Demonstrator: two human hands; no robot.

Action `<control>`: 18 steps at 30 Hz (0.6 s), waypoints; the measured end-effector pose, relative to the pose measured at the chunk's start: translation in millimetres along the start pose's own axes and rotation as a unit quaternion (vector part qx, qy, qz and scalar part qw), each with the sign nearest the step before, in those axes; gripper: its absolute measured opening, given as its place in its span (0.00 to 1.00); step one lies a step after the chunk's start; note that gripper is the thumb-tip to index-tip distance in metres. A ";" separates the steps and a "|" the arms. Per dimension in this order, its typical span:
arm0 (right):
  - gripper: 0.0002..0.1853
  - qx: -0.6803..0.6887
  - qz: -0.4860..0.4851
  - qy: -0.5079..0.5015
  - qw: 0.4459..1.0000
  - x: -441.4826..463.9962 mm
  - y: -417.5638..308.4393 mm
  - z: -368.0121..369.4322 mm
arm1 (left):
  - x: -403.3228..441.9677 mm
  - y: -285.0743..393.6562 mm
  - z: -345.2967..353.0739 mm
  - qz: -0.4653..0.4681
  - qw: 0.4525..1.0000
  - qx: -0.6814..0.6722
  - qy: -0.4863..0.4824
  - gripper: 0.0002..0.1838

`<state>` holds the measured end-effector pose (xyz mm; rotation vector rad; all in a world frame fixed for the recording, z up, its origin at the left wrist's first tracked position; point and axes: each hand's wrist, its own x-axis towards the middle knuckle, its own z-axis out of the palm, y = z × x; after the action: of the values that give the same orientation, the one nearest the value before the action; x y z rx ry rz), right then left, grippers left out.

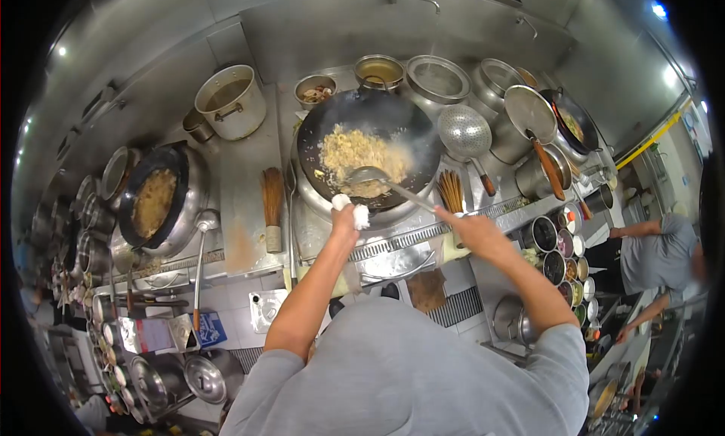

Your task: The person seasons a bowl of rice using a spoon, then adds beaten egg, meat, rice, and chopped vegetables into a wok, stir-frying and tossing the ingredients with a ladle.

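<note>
A large black wok [313,137] sits on the stove before me, with steaming fried rice [359,153] in it; yellow bits that look like egg are mixed through. My left hand [344,221] is closed around a white cloth [353,211] at the wok's near edge; the part of the wok under the cloth is hidden. My right hand [477,232] grips the handle of a metal ladle [368,177], whose bowl rests in the rice at the near side of the wok.
Bamboo brushes [272,202] stand left and right of the wok. A perforated skimmer [464,131] lies to the right, near a mesh strainer [531,111]. A big pot [231,102] and a second wok [155,198] are at left. Another person [657,251] works at right, beside several seasoning containers [555,266].
</note>
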<state>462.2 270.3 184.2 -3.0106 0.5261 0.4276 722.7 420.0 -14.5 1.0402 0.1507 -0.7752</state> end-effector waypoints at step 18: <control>0.24 0.887 -0.038 -0.067 0.456 42.2 -2.6 -15.8 | 18.1 -31.9 16.2 0.018 0.998 0.013 0.053 0.09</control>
<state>505.3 257.4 187.5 -0.8646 0.3347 -0.0487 711.7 389.0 -37.3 1.1055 0.2123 -0.6919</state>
